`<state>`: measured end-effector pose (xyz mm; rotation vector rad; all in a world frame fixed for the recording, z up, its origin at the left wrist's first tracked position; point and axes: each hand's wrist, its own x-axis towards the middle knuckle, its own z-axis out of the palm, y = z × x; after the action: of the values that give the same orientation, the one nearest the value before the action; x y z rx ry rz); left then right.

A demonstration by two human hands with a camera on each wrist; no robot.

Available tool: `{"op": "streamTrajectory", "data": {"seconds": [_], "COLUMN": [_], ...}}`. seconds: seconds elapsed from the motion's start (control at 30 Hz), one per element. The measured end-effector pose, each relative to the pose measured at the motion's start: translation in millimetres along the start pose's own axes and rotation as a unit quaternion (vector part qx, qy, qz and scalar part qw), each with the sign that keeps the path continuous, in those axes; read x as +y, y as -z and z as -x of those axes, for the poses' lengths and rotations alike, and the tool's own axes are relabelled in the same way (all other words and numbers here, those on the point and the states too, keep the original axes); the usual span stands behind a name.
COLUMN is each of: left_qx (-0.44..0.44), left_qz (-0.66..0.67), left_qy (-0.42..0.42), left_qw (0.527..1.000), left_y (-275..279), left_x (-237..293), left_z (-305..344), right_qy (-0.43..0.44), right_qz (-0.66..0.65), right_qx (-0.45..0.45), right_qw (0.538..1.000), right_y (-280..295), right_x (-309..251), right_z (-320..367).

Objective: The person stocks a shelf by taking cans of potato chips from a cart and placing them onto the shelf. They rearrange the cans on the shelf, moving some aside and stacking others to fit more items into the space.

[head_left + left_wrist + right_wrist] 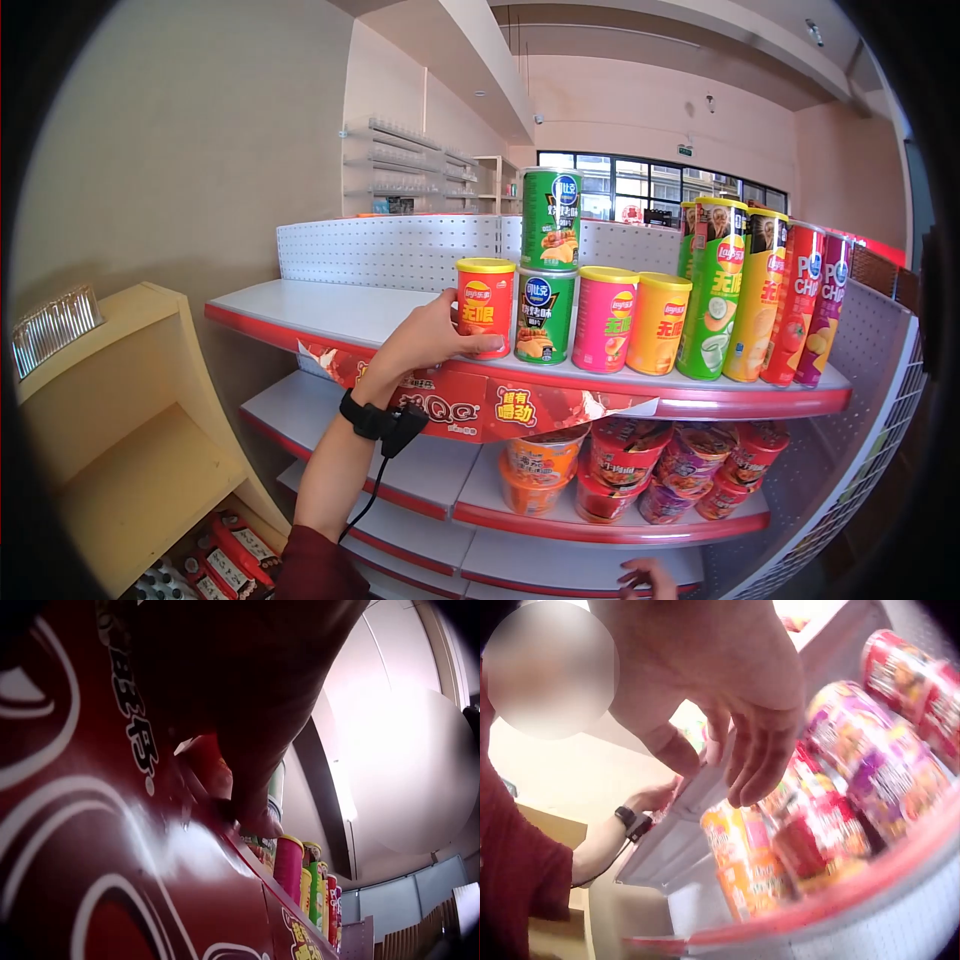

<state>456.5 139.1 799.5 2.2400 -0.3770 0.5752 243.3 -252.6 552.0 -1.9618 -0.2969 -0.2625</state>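
Note:
On the top shelf my left hand grips a short red chip canister with a yellow lid, fingers round its far side and thumb across its lower front. Just right of it two green chip canisters are stacked one on the other. A pink canister and a short yellow one stand beside them. Lower down, my right hand holds nothing. In the right wrist view its fingers hang loosely bent, overlapping the instant noodle cups.
Tall chip canisters fill the right part of the top shelf. A red cardboard sign hangs along its front edge. Stacked noodle cups occupy the shelf below. A wooden cabinet stands at the left, a wire side panel at the right.

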Motion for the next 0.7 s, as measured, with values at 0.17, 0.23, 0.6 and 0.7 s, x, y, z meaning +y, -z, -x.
{"op": "streamTrajectory", "data": {"seconds": [0.17, 0.23, 0.6, 0.7], "left_qx": [-0.063, -0.107, -0.059, -0.051], "left_qz": [0.021, 0.069, 0.047, 0.030], "left_qy": [-0.049, -0.041, -0.039, -0.044], "left_qw": [0.997, 0.991, 0.996, 0.997], "left_y": [8, 13, 3, 1], "left_x": [-5, 4, -1, -8], "left_z": [-1, 4, 4, 3], "right_qy": [0.256, 0.327, 0.349, 0.216], "right_qz": [0.091, 0.147, 0.511, 0.495], "right_qx": [0.092, 0.130, -0.048, -0.139], "right_qw": [0.958, 0.924, 0.784, 0.830], "right_y": [56, 67, 62, 58], "right_x": [-95, -158, -285, -301], "right_z": [-87, -125, -288, -303]}}
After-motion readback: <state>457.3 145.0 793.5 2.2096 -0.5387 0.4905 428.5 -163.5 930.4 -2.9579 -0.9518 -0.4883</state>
